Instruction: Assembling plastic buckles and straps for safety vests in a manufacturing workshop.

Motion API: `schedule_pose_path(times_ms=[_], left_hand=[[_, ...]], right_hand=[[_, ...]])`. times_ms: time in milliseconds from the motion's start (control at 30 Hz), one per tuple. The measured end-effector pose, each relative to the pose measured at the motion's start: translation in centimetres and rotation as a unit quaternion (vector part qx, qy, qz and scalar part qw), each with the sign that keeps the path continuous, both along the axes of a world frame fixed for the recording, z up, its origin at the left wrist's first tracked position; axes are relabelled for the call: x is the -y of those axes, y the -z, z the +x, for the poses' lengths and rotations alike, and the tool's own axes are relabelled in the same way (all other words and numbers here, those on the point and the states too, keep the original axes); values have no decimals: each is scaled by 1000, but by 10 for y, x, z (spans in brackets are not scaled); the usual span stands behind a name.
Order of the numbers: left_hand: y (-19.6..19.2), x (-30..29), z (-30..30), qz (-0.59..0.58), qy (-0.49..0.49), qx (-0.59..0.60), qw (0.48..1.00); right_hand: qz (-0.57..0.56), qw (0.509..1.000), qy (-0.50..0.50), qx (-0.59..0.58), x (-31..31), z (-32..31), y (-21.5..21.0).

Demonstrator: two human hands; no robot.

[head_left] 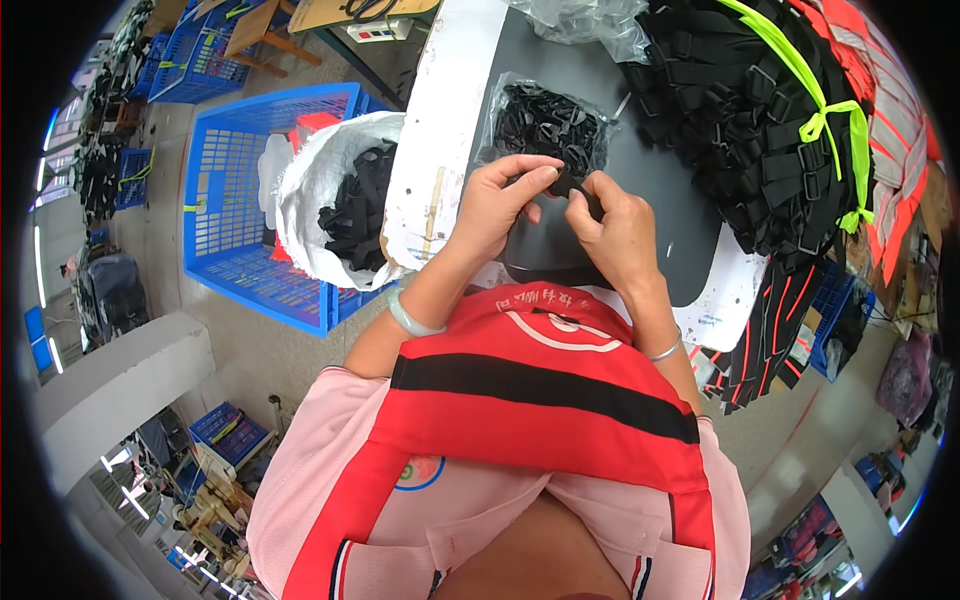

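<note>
Both hands meet over the near part of the dark grey table mat (660,220). Thumb and fingertips of my left hand (500,200) pinch one end of a short black strap (574,190). My right hand (617,230), fingers curled, grips its other side. Whether a buckle sits on the strap is hidden by the fingers. Just beyond my hands lies a clear plastic bag (492,118) filled with small black plastic buckles (550,125). To the right is a large heap of black webbing straps (745,130) with buckles on them, tied with a bright yellow-green ribbon (818,125).
Left of the white tabletop (440,130), a blue plastic crate (225,200) and a white woven sack (300,200) with black straps (360,205) stand together. Crumpled clear plastic (590,20) lies at the far edge. Orange and grey fabric pieces (905,150) hang at the far right.
</note>
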State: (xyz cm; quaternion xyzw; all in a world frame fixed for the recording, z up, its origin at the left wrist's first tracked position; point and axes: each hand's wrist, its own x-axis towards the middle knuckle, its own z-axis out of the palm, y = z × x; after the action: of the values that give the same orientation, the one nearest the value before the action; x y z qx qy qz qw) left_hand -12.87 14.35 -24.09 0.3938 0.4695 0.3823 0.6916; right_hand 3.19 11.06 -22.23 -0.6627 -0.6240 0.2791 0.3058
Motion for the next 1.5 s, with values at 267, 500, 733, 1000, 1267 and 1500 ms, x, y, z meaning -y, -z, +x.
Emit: schedule_pose_path(times_ms=[267, 500, 733, 1000, 1267, 1500], left_hand=[[7, 6, -10, -149, 22, 186, 971], [12, 3, -24, -178, 87, 227, 954], [4, 7, -14, -190, 71, 164, 965], [3, 6, -10, -169, 76, 197, 963], [4, 9, -7, -170, 60, 222, 958], [1, 13, -5, -169, 43, 234, 956]], right_hand=[[-37, 997, 2, -63, 2, -1, -6], [-66, 975, -24, -210, 4, 5, -6], [-26, 996, -36, -83, 7, 5, -8], [-7, 998, -9, -68, 6, 4, -14], [24, 997, -20, -69, 12, 3, -14], [12, 997, 1, -76, 13, 2, -15]])
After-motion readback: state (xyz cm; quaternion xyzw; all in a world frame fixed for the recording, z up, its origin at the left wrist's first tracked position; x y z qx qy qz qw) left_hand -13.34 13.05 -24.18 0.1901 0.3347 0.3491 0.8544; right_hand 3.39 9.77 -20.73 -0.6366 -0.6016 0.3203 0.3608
